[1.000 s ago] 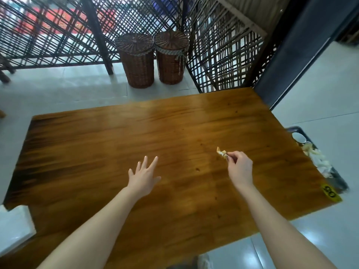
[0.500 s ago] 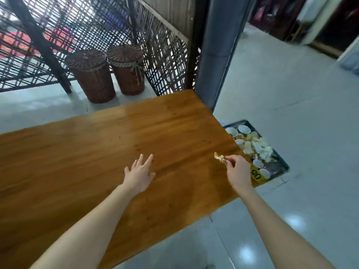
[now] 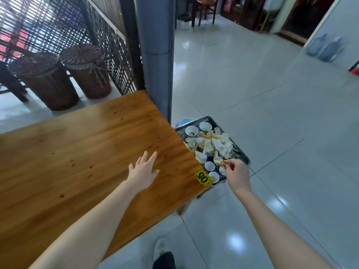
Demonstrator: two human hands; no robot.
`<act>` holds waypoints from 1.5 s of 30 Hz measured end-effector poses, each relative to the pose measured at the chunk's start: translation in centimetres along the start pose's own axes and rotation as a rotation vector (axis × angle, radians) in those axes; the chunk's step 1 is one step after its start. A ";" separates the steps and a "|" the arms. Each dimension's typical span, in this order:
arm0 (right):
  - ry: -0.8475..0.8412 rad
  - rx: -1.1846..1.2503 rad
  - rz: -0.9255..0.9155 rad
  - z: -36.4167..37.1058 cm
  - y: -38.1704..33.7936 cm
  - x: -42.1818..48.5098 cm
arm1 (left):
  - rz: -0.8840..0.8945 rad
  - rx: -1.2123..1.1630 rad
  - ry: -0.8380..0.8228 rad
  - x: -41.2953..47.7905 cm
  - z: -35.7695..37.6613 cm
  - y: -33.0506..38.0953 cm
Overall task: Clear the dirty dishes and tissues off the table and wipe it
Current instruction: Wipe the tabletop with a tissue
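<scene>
The brown wooden table (image 3: 77,152) fills the left half of the view, with small dark spots on its top. My left hand (image 3: 142,171) lies flat on it near the right edge, fingers spread, holding nothing. Past the table's right edge a dark metal tray (image 3: 243,155) sits low, loaded with several white cups (image 3: 191,131) and a heap of crumpled tissues (image 3: 211,143). My right hand (image 3: 236,172) hovers over the tray's near end, thumb and finger pinched on a small yellowish scrap (image 3: 221,162).
A yellow tag marked 05 (image 3: 203,177) is stuck on the table's right corner. A grey pillar (image 3: 155,55) rises just behind that edge. Two wicker baskets (image 3: 64,74) stand beyond the table by a lattice screen. Grey tiled floor spreads to the right.
My right hand carried the scrap off the table top, rightward, to over the tray. My view swung right, bringing the whole tray into sight. My left hand stayed flat on the table.
</scene>
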State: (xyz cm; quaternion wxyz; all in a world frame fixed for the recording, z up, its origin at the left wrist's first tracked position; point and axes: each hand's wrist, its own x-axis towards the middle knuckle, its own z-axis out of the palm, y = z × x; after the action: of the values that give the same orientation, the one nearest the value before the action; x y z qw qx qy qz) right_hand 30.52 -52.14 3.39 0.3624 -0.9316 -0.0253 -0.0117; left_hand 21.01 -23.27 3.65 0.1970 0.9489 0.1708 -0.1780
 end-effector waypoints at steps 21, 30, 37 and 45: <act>-0.171 -0.033 0.043 3.0 2.9 21.2 | -0.055 -0.032 -0.051 20.2 -2.8 8.8; -0.387 -0.071 -0.068 5.0 5.2 29.7 | -0.249 -0.139 -0.021 23.0 -2.5 11.7; -0.584 -0.117 -0.212 6.2 5.9 32.9 | -0.476 -0.200 0.059 21.3 -1.5 13.4; -0.716 -0.200 -0.355 8.3 1.6 32.7 | -0.650 -0.264 0.168 17.0 -1.6 13.0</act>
State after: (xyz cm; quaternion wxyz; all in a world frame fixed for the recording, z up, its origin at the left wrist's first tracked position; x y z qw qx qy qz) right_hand 63.27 -46.45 -2.48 0.2306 -0.8887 -0.3086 0.2484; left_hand 41.49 -29.45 2.17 0.2361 0.8226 0.5008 -0.1294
